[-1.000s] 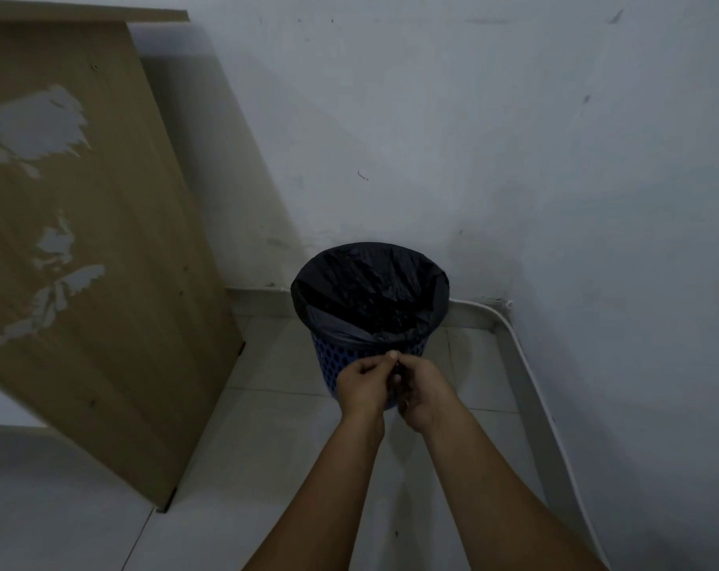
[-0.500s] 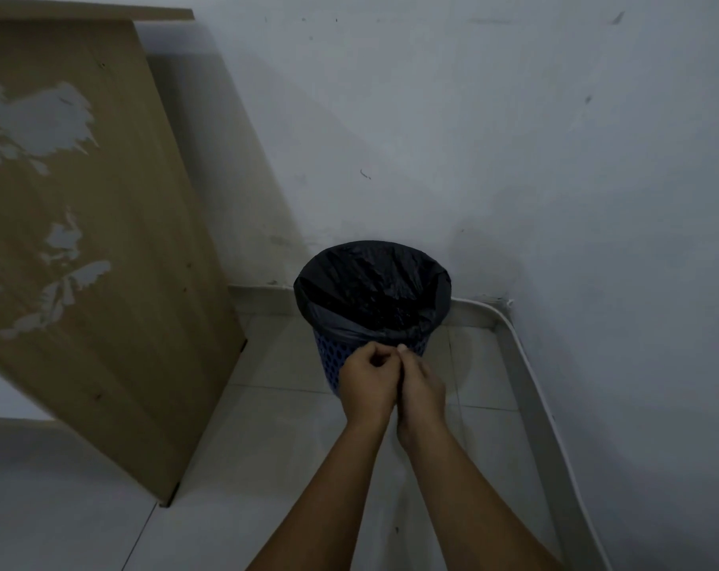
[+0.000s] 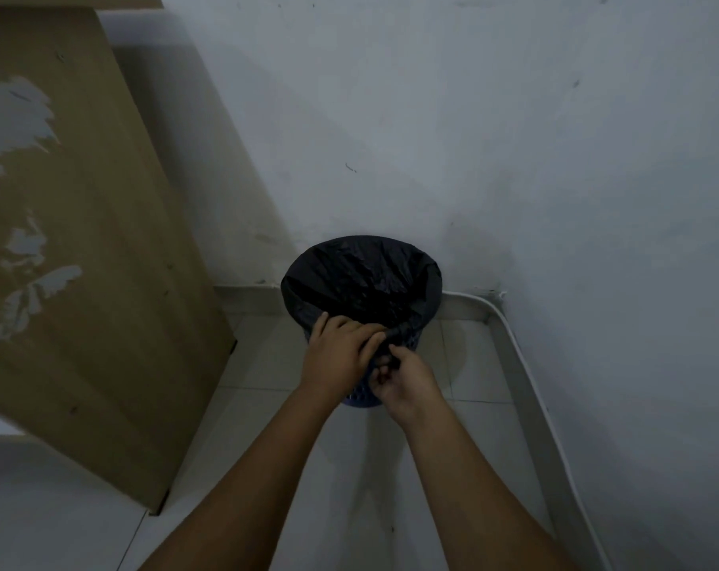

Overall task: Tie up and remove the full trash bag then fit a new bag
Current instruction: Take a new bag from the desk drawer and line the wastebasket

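Note:
A black trash bag (image 3: 362,278) lines a blue mesh bin (image 3: 415,337) that stands on the tiled floor in the room's corner. The bag's edge is folded over the bin's rim, and at the near side it is gathered into a twisted knot. My left hand (image 3: 337,356) rests on the near rim with its fingers on that gathered plastic. My right hand (image 3: 399,379) sits just below and to the right, pinching the dark tail of the bag. Both hands hide most of the bin's front wall.
A tall wooden panel (image 3: 82,261) with peeled patches leans at the left, close to the bin. White walls (image 3: 514,158) meet behind it, and a white pipe (image 3: 531,389) runs along the floor on the right. Pale tiles (image 3: 370,467) lie under my arms.
Both hands moved up from the bin's front to its near rim. They were pressed together on the bag's tail; now the left lies over the rim and the right pulls lower.

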Motion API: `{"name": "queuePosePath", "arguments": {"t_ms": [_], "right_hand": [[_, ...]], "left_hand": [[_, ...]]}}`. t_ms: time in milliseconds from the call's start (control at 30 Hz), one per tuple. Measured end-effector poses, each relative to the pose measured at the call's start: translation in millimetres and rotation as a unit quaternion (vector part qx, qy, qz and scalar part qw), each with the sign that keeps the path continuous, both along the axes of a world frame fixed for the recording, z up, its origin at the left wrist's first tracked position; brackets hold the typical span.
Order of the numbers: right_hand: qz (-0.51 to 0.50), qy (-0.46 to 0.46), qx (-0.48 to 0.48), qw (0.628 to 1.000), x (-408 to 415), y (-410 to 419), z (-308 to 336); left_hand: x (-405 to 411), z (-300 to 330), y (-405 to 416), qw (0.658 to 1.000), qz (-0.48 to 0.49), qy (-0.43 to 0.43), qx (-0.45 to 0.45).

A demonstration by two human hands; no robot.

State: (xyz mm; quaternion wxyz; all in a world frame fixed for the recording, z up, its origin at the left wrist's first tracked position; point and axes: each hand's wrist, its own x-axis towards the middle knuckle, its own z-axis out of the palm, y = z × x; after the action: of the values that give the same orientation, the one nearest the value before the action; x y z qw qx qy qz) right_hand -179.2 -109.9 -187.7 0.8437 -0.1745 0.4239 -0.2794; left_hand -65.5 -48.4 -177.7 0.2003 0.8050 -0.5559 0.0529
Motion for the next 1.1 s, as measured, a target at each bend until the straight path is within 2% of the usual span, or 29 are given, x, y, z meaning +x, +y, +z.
{"name": "queuePosePath", "arguments": {"t_ms": [100, 267, 567, 633, 700, 800, 867, 900, 933, 967, 1033, 1100], "right_hand": [[0.003, -0.04, 0.033, 0.999, 2.1, 1.3, -1.1], [-0.034, -0.054, 0.01, 0.998, 8.4, 5.6, -1.6], [-0.156, -0.011, -0.047, 0.987, 18.5, 25.4, -6.2], [-0.152, 0.016, -0.104, 0.983, 16.6, 31.4, -9.1], [-0.125, 0.084, -0.212, 0.966, 12.5, 36.2, -12.9], [-0.09, 0.209, -0.388, 0.893, 5.0, 34.7, -20.3], [-0.072, 0.252, -0.44, 0.859, 2.3, 27.1, -21.4], [-0.061, 0.258, -0.429, 0.864, 2.5, 23.1, -20.5], [-0.056, 0.254, -0.384, 0.886, 5.1, 20.6, -17.4], [-0.061, 0.225, -0.303, 0.924, 9.0, 19.9, -13.4], [-0.077, 0.094, -0.117, 0.986, 17.5, 19.0, -7.2], [-0.079, -0.017, -0.013, 0.997, 22.2, 16.6, -5.9]], "left_hand": [[-1.9, -5.2, -2.4, 1.0, 0.017, -0.01, -0.023], [0.0, -4.5, -5.1, 1.0, 0.02, 0.004, -0.01], [1.5, -6.7, -7.0, 1.0, 0.016, 0.014, -0.01], [2.8, -6.7, -7.6, 1.0, 0.01, 0.024, -0.01], [3.7, -6.1, -8.5, 0.999, 0.005, 0.037, -0.006], [5.4, -5.2, -9.1, 0.999, 0.0, 0.052, 0.001], [5.7, -4.7, -9.1, 0.998, -0.002, 0.058, 0.004], [5.6, -4.3, -9.0, 0.998, -0.002, 0.059, 0.005], [5.4, -3.9, -8.9, 0.998, -0.001, 0.061, 0.006], [5.3, -3.5, -9.1, 0.998, 0.0, 0.062, 0.008], [4.4, -2.8, -10.3, 0.998, 0.004, 0.065, 0.012], [3.9, -2.6, -10.3, 0.998, 0.007, 0.068, 0.016]]}}
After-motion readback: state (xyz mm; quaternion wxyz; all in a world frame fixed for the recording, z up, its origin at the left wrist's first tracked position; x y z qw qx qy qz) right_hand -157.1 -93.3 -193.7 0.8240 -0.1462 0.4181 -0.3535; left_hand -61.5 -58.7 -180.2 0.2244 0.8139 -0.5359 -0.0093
